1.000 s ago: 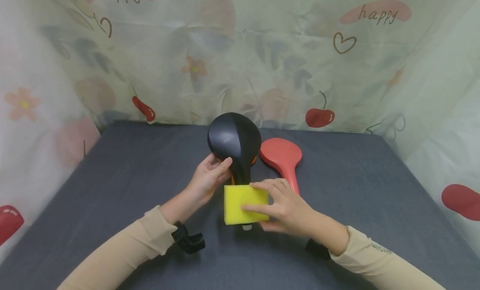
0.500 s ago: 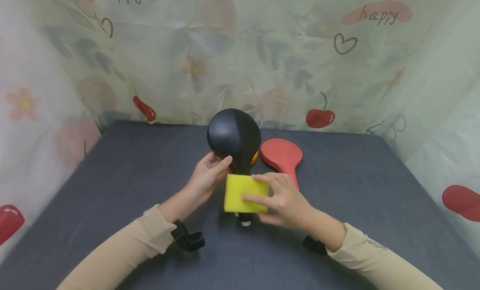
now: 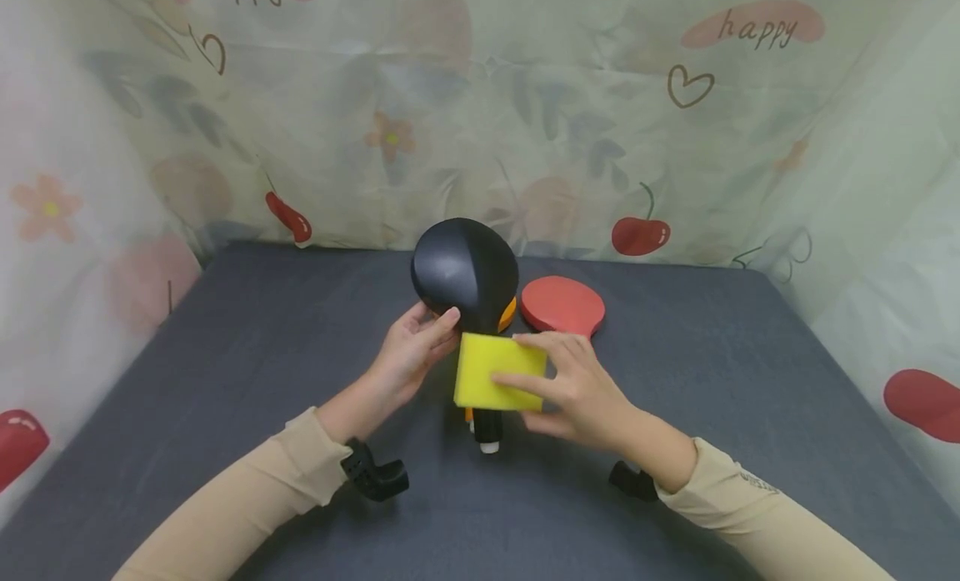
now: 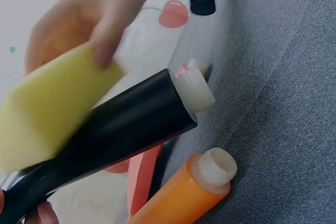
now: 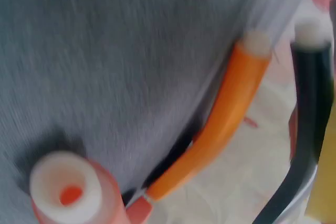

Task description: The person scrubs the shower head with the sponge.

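My left hand [image 3: 405, 352] grips a black shower head [image 3: 463, 268] near its neck, with the rounded back facing me. Its handle slants down toward me and ends in a white threaded connector [image 4: 194, 90]. Between the thumb and fingers of my right hand [image 3: 581, 389] is a yellow sponge [image 3: 480, 379], laid across the upper handle and hiding part of it. The left wrist view shows the sponge blurred along the black handle [image 4: 142, 111], whose lower end stands off the table.
Behind the black one lies an orange shower head [image 4: 178, 198], mostly covered in the head view. To its right is a red shower head [image 3: 562, 304], its handle hidden by my right hand. Dark grey cloth [image 3: 300, 314] covers the table; a printed curtain [image 3: 480, 147] hangs behind.
The sponge in my right hand has moved up the handle toward the neck, uncovering the lower end. The black shower head has shifted slightly up and left.
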Available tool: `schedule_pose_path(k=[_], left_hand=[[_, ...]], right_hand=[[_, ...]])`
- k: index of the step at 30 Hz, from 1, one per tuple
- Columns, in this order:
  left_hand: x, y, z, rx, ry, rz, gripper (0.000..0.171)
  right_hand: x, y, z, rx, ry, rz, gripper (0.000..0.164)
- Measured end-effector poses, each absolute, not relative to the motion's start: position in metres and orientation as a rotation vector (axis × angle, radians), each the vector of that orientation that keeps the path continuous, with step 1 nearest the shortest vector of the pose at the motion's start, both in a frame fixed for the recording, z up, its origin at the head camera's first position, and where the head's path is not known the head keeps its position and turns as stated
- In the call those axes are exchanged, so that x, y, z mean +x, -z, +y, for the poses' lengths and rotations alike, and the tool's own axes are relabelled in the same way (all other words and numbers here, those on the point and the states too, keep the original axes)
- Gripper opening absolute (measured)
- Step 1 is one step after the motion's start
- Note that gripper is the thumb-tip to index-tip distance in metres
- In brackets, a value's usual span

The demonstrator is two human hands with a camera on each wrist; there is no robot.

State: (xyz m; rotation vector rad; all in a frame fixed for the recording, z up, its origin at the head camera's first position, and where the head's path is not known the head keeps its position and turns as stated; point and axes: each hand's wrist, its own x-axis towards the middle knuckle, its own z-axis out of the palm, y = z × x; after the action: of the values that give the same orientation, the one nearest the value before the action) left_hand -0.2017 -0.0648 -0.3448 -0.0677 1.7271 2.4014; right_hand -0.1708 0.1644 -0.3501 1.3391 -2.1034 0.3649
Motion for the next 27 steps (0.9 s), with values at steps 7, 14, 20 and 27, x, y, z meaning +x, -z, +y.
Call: schedule_pose_path(k=[7,14,20,27], left_hand=[[-0.201,0.342,-0.063,-0.044,-2.380,1.718,0.007],[-0.202,0.342,-0.064,-0.098,-2.367,1.776,0.042],[-0.204,0.343,-0.064,-0.179,-2.356,1.807,0.045],[-0.203,0.344,-0.065,-0.164,-2.362,1.776,0.044]], right_hand=[[-0.176,0.346,0.167,1.224,-0.456,-2.119,0.056],[-0.159,0.353,0.165,1.492,-0.383,-2.105,0.050],[-0.146,0.360,0.163,1.631,-0.374,-2.090,0.052],[-0.152,0.355,0.165,1.594,-0.373,-2.091,0.051]])
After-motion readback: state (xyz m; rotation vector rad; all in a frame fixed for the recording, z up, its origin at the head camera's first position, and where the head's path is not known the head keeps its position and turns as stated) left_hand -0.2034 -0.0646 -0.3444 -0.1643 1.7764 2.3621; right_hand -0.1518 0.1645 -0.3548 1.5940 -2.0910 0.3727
